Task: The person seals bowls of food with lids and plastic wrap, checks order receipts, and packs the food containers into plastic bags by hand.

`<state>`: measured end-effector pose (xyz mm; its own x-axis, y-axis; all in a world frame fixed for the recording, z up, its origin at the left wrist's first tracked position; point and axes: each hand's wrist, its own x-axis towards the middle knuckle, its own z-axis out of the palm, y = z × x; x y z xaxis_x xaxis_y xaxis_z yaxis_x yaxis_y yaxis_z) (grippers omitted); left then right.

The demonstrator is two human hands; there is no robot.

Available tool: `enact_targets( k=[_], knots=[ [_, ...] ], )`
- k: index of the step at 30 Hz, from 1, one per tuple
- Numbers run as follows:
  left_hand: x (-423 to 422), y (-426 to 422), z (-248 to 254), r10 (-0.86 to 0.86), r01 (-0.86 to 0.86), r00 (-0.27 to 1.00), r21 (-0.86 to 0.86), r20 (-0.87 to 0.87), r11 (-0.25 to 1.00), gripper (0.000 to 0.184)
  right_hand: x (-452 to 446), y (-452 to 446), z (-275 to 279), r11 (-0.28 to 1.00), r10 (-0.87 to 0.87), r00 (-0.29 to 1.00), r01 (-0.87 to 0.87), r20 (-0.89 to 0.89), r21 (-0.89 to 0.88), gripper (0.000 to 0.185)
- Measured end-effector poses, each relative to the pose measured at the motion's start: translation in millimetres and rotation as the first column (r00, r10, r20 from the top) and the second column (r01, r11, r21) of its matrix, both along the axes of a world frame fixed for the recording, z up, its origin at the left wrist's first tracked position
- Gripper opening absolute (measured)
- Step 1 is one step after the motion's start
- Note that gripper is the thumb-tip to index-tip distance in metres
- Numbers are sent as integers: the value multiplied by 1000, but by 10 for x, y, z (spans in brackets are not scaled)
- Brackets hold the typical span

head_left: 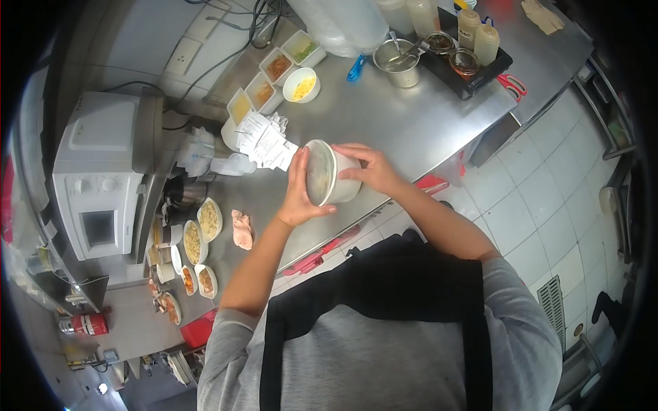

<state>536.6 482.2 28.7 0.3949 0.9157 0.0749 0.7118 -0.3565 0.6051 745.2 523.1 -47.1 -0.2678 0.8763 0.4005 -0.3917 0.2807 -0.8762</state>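
Observation:
Between both hands a round white takeaway tub (pixel 348 179) is tipped on its side, its translucent lid (pixel 320 175) facing left. My left hand (pixel 301 193) is closed around the lid's rim. On the other side, my right hand (pixel 370 168) grips the tub's wall near the base. The contents show only as a blur through the lid. Just beyond my left hand lie crumpled paper slips (pixel 264 140). A crumpled pinkish cloth (pixel 242 229) rests on the steel counter (pixel 384 116) beside my left forearm.
Several square containers of chopped ingredients (pixel 279 66) line the wall, beside a white bowl (pixel 301 85). A metal pot (pixel 397 65) and a black tray of bottles (pixel 473 82) stand at the back. Bowls of food (pixel 195 243) and a white microwave (pixel 99 216) are at left. Red-handled scissors (pixel 512 85) lie near the right edge.

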Motion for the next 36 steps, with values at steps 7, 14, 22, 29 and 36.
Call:
enact_targets(
  k=[7, 14, 22, 29, 36],
  knots=[
    [728, -157, 140, 419, -411, 842, 101, -339, 906, 116, 213, -165, 49, 838, -379, 859, 476, 345, -267, 25],
    [338, 408, 196, 252, -243, 967, 154, -37, 958, 35, 338, 23, 305, 875, -463, 647, 444, 606, 195, 23],
    [406, 772, -157, 257, -296, 917, 87, 306, 951, 17, 166, 311, 559, 775, -631, 340, 320, 697, 545, 12],
    [410, 742, -268, 328, -352, 931, 153, 162, 923, 15, 151, 327, 518, 821, -568, 314, 275, 760, 500, 10],
    [37, 547, -601, 607, -584, 533, -264, 589, 768, 27, 730, 301, 1033, 649, -725, 605, 438, 329, 622, 6]
  ],
)
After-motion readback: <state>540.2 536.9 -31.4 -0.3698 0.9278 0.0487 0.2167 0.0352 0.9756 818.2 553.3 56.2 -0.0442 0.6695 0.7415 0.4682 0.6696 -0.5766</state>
